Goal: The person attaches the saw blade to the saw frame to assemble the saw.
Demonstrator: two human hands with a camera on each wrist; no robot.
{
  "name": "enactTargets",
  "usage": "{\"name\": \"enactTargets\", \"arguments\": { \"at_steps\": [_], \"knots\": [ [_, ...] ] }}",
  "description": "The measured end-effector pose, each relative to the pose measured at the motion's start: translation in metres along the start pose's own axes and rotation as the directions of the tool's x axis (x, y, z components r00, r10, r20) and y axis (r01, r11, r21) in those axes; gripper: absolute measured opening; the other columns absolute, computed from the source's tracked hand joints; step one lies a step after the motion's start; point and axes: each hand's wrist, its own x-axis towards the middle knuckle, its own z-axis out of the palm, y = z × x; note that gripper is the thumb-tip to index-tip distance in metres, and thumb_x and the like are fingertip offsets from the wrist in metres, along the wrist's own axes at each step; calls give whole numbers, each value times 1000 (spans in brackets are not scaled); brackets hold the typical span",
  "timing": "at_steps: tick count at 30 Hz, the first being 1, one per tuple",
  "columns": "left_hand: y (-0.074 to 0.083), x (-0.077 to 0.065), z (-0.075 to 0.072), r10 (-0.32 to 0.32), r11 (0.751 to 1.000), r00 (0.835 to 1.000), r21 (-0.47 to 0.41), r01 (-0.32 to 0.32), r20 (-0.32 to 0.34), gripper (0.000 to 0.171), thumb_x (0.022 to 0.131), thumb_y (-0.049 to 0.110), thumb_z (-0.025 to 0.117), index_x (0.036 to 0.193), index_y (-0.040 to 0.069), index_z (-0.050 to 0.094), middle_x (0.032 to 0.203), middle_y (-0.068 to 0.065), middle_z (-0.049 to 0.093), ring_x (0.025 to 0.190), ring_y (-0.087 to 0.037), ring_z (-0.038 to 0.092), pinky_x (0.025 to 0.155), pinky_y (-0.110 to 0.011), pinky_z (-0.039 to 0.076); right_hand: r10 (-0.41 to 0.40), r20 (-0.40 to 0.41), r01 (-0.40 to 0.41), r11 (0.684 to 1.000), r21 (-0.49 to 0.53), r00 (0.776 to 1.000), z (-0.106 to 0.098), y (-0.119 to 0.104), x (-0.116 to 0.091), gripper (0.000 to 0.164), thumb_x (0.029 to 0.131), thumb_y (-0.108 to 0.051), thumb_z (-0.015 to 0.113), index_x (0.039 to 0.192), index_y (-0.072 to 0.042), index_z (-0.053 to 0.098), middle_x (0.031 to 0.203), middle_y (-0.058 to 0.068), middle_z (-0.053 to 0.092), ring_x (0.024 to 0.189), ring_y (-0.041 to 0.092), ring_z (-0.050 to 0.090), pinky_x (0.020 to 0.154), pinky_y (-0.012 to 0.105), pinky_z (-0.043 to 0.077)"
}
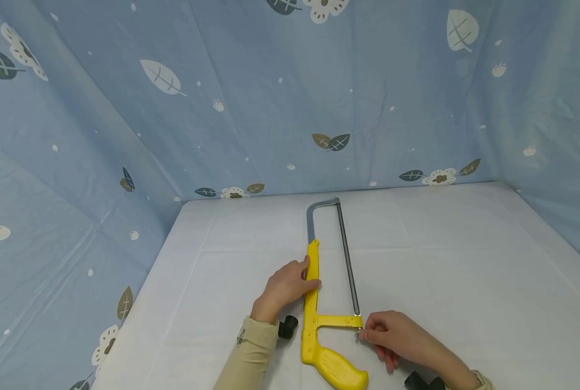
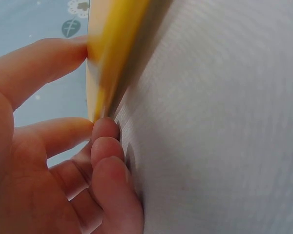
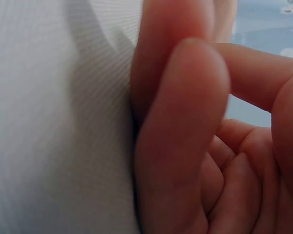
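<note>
A hacksaw (image 1: 311, 309) with a yellow frame and handle lies flat on the white-covered table, its grey metal front bow pointing away. Along its right side runs the dark, straight blade (image 1: 348, 260). My left hand (image 1: 286, 284) grips the yellow frame about midway, thumb on the near side; the left wrist view shows thumb and fingers against the yellow edge (image 2: 117, 44). At the blade's near end, my right hand (image 1: 397, 336) pinches the small metal wing nut (image 1: 358, 334) between thumb and index finger. The right wrist view shows curled fingers (image 3: 180, 131) near the cloth; the nut is hidden there.
White cloth (image 1: 465, 281) covers the table around the saw. A blue patterned curtain (image 1: 251, 119) hangs behind and at both sides. Black wrist-camera mounts (image 1: 287, 327) sit by each wrist, close to the table.
</note>
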Motion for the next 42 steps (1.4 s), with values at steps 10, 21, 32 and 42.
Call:
{"name": "enactTargets", "arguments": {
  "at_steps": [10,21,32,42],
  "knots": [
    [-1,-1,5,-7,1000,1000,3,6,24,72,81,43,61,139,13,32,93,-2,48,64,-16,42,54,-27,33,9,23,-10,1000,17,1000,2,4,-2,34,85,-43,54,80,-10,60,55,2,55,39,17,51,38,30,41],
    [-1,0,5,-4,1000,1000,4,4,17,72,80,43,61,139,14,32,96,-3,49,64,-16,43,53,-27,33,20,-13,-20,999,-31,1000,7,-1,-3,36,85,-46,53,77,-12,60,53,1,54,38,17,50,38,30,41],
    [-3,0,2,-7,1000,1000,0,7,6,72,80,43,61,140,15,32,83,-3,46,59,-16,40,51,-27,31,-11,3,11,999,-43,1000,5,-1,-1,33,85,-44,54,79,-12,60,54,1,55,38,17,51,37,31,42],
    [0,-1,-2,-6,1000,1000,-16,6,7,71,81,42,61,139,13,32,83,-3,45,60,-17,40,51,-28,32,-33,29,33,999,-15,999,1,-1,0,29,86,-40,55,82,-12,60,55,2,55,40,18,51,38,29,41]
  ]
}}
